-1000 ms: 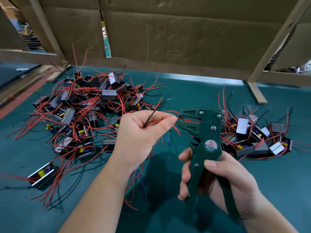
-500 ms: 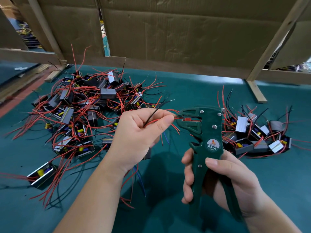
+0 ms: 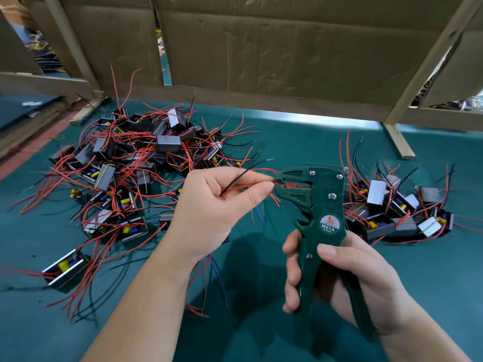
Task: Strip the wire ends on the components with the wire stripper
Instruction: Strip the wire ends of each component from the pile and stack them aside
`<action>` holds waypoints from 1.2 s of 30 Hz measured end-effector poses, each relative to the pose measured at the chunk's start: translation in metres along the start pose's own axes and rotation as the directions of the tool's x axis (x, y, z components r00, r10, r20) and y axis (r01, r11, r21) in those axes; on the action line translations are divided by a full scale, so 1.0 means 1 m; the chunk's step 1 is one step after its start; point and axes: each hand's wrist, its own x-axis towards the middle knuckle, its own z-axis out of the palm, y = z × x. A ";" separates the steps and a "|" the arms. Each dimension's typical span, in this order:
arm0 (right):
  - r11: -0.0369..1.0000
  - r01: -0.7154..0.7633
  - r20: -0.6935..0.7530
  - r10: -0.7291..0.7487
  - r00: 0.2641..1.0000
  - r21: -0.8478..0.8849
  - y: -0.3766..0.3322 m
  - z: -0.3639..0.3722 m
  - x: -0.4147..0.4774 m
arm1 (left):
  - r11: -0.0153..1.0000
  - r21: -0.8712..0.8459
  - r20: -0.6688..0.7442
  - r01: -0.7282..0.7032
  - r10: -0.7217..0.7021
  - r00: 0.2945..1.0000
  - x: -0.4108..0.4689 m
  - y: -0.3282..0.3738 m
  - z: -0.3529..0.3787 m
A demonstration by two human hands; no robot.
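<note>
Fingers (image 3: 257,192) of left hand (image 3: 209,207) pinching red wire (image 3: 241,187), holding end in wire stripper (image 3: 326,202), 9 o'clock side; right hand (image 3: 358,278) gripping tool, squeeze likely next.

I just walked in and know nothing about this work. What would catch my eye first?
Front and centre, the right hand grips a green wire stripper while the left hand pinches a red wire at its mouth. A big pile of boxes with red and black wires sprawls at the left of the teal table, and a smaller pile lies at the right.
</note>
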 end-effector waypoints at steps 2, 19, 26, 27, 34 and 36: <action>1.000 -0.002 -0.002 0.002 1.000 -0.005 0.000 0.000 0.000 | 1.000 0.011 0.002 -0.003 0.003 1.000 0.000 0.000 0.000; 1.000 0.009 -0.242 -0.004 0.970 0.021 0.008 0.017 0.004 | 0.989 0.074 -0.141 0.129 -0.118 0.983 0.005 -0.007 -0.001; 0.973 0.100 -0.144 -0.070 0.987 0.209 -0.005 -0.001 0.005 | 0.986 0.131 -0.150 0.106 -0.086 0.985 0.005 -0.012 -0.006; 0.972 0.105 -0.157 -0.072 0.985 0.211 -0.007 -0.004 0.004 | 0.990 0.085 -0.144 0.114 -0.101 0.984 0.005 -0.012 -0.008; 0.967 -0.037 -0.085 0.060 0.995 0.252 -0.007 -0.003 0.004 | 0.991 -0.066 -0.059 0.120 -0.124 0.990 0.003 -0.007 -0.003; 0.964 -0.073 0.006 0.074 0.997 0.254 -0.006 0.000 0.003 | 0.988 -0.065 -0.039 0.143 -0.145 0.989 0.003 -0.006 -0.002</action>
